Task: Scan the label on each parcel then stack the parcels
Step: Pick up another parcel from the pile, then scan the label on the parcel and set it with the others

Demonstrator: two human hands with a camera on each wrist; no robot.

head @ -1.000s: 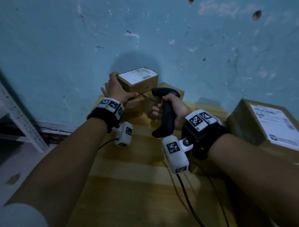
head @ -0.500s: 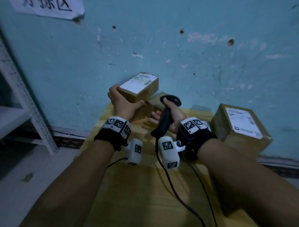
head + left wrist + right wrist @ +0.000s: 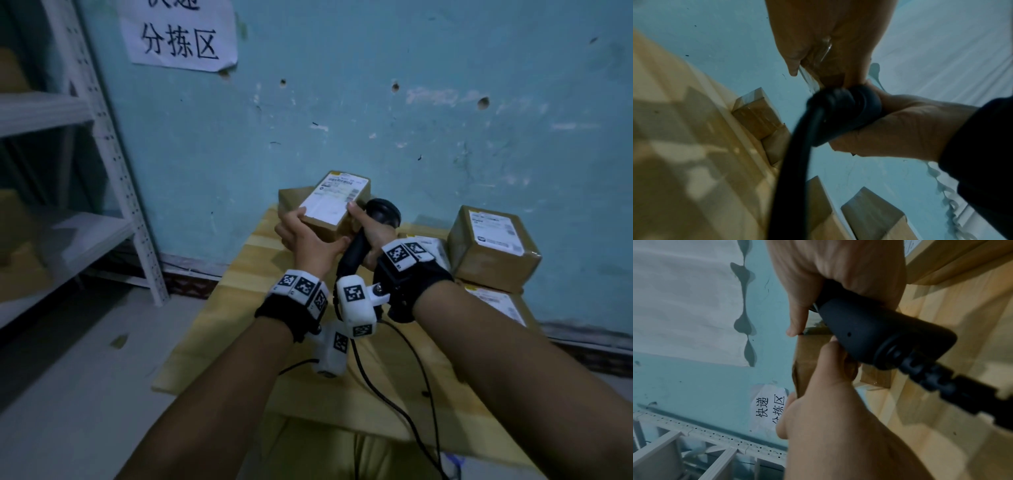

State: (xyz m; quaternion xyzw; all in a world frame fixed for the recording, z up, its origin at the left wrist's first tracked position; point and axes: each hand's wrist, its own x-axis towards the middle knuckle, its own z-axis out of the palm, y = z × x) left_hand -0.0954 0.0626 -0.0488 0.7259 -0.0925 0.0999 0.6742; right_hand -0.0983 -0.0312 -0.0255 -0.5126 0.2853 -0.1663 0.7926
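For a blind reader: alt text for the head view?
A left hand holds a small labelled parcel over a wooden table; the right hand grips a black scanner beside it. More parcels sit right, against a blue wall.

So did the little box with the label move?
Yes. The little box came up off the boxes by the wall, toward the person; both hands hold it.
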